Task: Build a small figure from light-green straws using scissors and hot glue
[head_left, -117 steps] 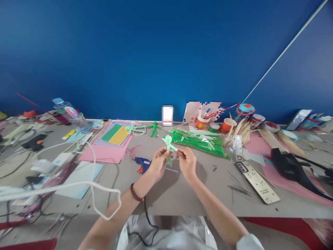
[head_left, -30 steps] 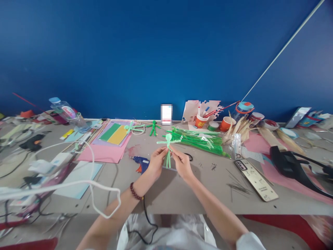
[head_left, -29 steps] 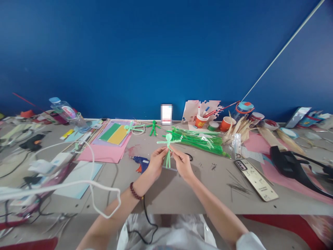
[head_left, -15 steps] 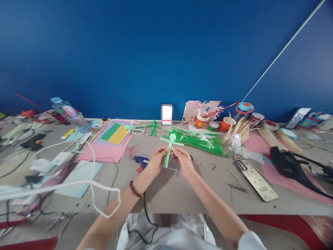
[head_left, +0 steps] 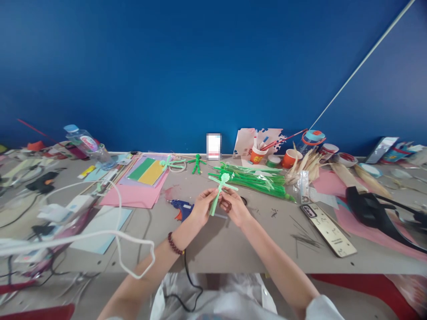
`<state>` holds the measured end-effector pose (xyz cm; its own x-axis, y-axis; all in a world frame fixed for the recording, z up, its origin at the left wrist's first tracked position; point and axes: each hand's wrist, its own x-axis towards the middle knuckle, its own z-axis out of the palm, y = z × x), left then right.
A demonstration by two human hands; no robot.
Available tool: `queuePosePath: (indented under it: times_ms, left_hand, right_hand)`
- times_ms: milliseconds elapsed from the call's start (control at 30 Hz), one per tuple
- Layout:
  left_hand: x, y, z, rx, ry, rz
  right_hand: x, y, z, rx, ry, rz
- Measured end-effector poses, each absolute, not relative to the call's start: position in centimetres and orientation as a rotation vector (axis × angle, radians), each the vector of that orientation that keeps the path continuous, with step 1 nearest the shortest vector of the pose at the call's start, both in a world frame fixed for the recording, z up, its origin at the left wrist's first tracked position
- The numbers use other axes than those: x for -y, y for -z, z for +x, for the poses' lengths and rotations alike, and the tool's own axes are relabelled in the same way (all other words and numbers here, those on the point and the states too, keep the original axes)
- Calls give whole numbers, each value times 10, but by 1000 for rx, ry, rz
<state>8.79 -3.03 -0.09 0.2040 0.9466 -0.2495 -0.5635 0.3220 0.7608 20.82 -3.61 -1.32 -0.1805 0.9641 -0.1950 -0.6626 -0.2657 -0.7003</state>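
Note:
Between my two hands is a pale green pipe-cleaner figure (head_left: 225,178), with a round head, arms spread sideways and its leg strands hanging down. My left hand (head_left: 204,205) pinches its body from the left, and my right hand (head_left: 235,206) closes on it from the right. The fingertips partly hide the middle of the figure. Beside my left hand a blue glue gun (head_left: 182,206) lies on the table. Farther back are a green pipe-cleaner figure (head_left: 198,164) and another pale green figure (head_left: 168,163). A bag of green pipe cleaners (head_left: 256,181) lies beyond my right hand.
On the left are pink paper (head_left: 133,195), coloured sheets (head_left: 147,171), a plastic bottle (head_left: 87,143) and a looping white cable (head_left: 120,240). To the right lie a phone (head_left: 328,231), dark wire bits (head_left: 305,240), paper cups (head_left: 292,158) and a black strap-like device (head_left: 370,213).
The pale green figure has tilted and shifted slightly right in my fingers. My right hand's fingers have curled in more. The things on the table stay where they were.

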Motion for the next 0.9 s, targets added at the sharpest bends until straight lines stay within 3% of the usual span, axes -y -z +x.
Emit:
queuePosePath:
  times_ms: [333,533,767,900]
  left_hand:
    - [30,-7,84,-584,-906,495]
    - [31,-11,79,-564,-821,432]
    - [33,-9,84,-610,-911,549]
    - [33,-6,85,-779,-1138,781]
  right_hand:
    - [39,7,216,707,-1913,-648]
    - [39,6,217,718,-1853,-681]
    - [40,8,215,727,-1784,-724]
    - [39,7,214,763,-1585,-881]
